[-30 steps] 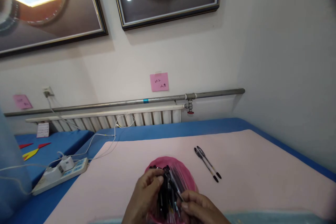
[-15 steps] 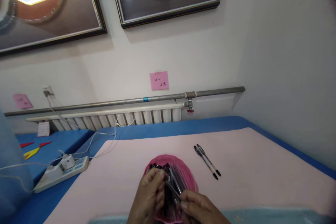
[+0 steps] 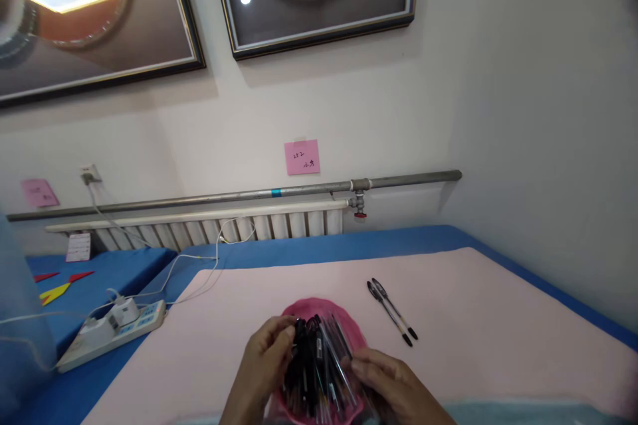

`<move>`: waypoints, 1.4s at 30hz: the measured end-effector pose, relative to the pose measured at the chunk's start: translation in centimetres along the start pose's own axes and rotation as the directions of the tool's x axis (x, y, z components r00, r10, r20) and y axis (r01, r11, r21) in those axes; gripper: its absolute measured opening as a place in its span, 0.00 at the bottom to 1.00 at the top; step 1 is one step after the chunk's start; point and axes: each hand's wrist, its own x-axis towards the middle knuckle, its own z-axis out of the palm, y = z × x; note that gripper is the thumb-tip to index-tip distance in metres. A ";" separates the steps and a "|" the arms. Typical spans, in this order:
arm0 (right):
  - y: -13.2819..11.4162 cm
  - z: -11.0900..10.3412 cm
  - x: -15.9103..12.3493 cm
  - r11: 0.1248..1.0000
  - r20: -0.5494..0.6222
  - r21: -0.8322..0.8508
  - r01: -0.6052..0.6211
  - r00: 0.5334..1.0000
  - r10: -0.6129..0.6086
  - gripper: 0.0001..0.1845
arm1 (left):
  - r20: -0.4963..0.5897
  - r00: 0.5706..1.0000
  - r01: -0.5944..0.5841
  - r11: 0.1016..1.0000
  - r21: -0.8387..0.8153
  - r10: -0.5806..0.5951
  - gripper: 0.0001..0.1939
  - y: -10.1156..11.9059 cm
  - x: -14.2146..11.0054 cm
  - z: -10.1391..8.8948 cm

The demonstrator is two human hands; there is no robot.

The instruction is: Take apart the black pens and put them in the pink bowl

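Observation:
A pink basket (image 3: pixel 356 325) holds a pile of black pen parts (image 3: pixel 306 358) on its left side and clear pen barrels (image 3: pixel 335 339) on its right. My left hand (image 3: pixel 266 355) is at the basket's left rim, thumb and index finger pinched at the black parts; what is between them is unclear. My right hand (image 3: pixel 391 378) is closed at the right rim, beside the clear barrels. A blurred see-through length shows under its fingers, and I cannot tell what it is. Two capped pens (image 3: pixel 391 312) lie side by side, slanting, to the right of the basket.
A pink cloth (image 3: pixel 498 319) covers the blue table (image 3: pixel 399 239). On the left lie a power strip (image 3: pixel 112 339) with plugs and white cables (image 3: pixel 174 269). Behind the table run a radiator (image 3: pixel 279 222) and a pipe (image 3: pixel 224 198) along the wall.
My hands have moved apart, left hand to the left and right hand to the right. The dark stick that was between them is no longer seen there; more of the basket's contents show.

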 end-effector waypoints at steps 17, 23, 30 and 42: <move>-0.1 0.4 0.0 0.995 0.016 0.084 -0.055 0.998 0.054 0.18 | 0.371 0.928 0.055 0.995 -0.086 -0.019 0.17 -1.0 -1.7 3.7; -1.0 -0.5 0.3 0.987 -0.192 0.158 0.037 0.981 -0.006 0.17 | 0.378 0.925 -0.174 0.926 0.335 0.037 0.11 -0.6 -2.9 4.9; 0.0 -0.7 0.6 0.995 -0.202 0.079 0.064 0.978 -0.047 0.17 | 0.354 0.920 -0.350 0.755 0.555 0.166 0.04 -0.9 -3.3 5.3; -1.3 -0.2 -0.1 0.956 -0.177 0.252 0.152 0.978 -0.109 0.13 | 0.406 0.913 -0.198 0.914 0.354 0.040 0.20 -0.4 -3.2 5.2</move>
